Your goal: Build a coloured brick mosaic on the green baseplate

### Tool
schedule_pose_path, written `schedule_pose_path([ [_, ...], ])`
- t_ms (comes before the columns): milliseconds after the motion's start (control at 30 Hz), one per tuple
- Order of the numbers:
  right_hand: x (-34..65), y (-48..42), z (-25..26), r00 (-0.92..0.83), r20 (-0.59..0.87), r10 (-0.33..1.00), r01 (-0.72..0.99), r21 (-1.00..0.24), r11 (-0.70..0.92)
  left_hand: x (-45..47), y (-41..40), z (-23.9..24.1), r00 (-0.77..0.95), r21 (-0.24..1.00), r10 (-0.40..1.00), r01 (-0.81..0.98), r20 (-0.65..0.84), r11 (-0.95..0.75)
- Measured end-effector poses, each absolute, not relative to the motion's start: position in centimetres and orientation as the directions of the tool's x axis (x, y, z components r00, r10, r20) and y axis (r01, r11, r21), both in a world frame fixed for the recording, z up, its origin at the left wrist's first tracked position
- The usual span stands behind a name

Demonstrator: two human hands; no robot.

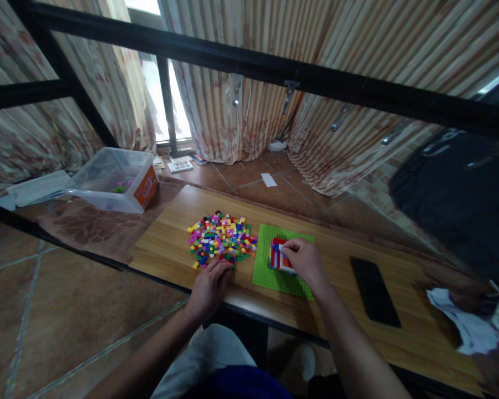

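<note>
On a green studded baseplate (264, 263) stands a small block-built structure (275, 259) with red, white and blue stripes. My right hand (305, 259) reaches over it from the right, thumb and fingertips pinched together at its top around what looks like a small white toy brick (281, 247). That hand covers the structure's right part. To the left, a heap of loose, many-coloured toy bricks (220, 235) is spread on the wooden table (162, 238). My left hand (211, 281) rests at the heap's front edge with curled fingers; anything between its fingertips is hidden.
A flat black object (374, 291) lies on the table's right side, with crumpled white cloth or paper (461, 318) beyond it. A clear plastic bin (112, 180) stands at the far left. A dark metal bar (253, 61) crosses above, before the curtains (249, 111).
</note>
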State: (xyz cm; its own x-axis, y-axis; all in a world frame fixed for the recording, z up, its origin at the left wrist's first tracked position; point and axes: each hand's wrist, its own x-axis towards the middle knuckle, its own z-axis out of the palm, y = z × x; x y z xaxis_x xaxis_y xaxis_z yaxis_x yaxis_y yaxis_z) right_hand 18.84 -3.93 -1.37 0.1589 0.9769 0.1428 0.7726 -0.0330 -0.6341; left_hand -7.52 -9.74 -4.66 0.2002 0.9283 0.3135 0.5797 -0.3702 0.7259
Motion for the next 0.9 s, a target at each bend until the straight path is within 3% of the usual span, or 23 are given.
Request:
schedule_pose_path([
  [300,19.9,-3.7,-1.3,0.222,0.112,0.969,0.707,-0.703,-0.081,-7.5,-9.8,-4.8,0.183,0.726,0.925,0.575,0.334,-0.376],
  [900,19.3,-3.4,-2.6,0.265,0.101,0.959,0.697,-0.707,-0.118,-7.5,-9.9,-5.0,0.198,0.726,0.938,0.595,0.284,-0.345],
])
